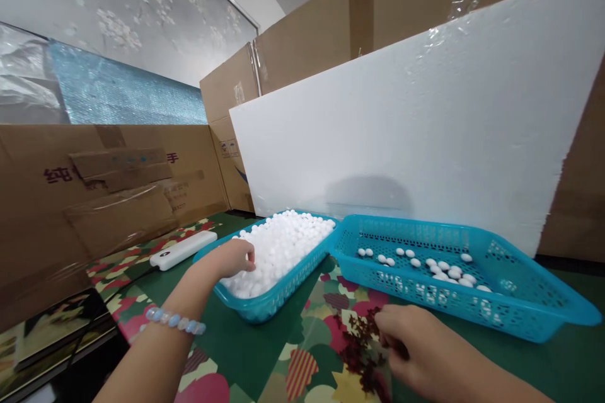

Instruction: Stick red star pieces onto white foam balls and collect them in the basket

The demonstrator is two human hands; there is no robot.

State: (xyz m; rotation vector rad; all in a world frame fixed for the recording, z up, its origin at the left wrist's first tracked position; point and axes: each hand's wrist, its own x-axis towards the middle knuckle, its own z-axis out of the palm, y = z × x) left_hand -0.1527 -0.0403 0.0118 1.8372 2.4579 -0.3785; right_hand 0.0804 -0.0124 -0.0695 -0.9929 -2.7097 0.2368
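Observation:
My left hand (237, 257), with a beaded bracelet (174, 321) on the wrist, reaches over the near left side of a blue plastic basket (258, 310) heaped with small white balls (295, 236). Its fingers curl down against the balls, and whatever lies between the fingertips is hidden. Low in front of a second blue basket (425, 227), my right hand (409, 343) is closed, fingers bent inward. Dark red, leafy-looking scraps (357, 346) lie beside its fingertips on the patterned cloth; I cannot tell what it grips. Several white balls (443, 266) are scattered in that second basket.
A white foam board (411, 132) leans behind both baskets, against tall cardboard (312, 25). Another cardboard wall (38, 220) closes off the left. A white oblong device (184, 250) with a dark cable lies left of the filled basket. The baskets touch or nearly touch.

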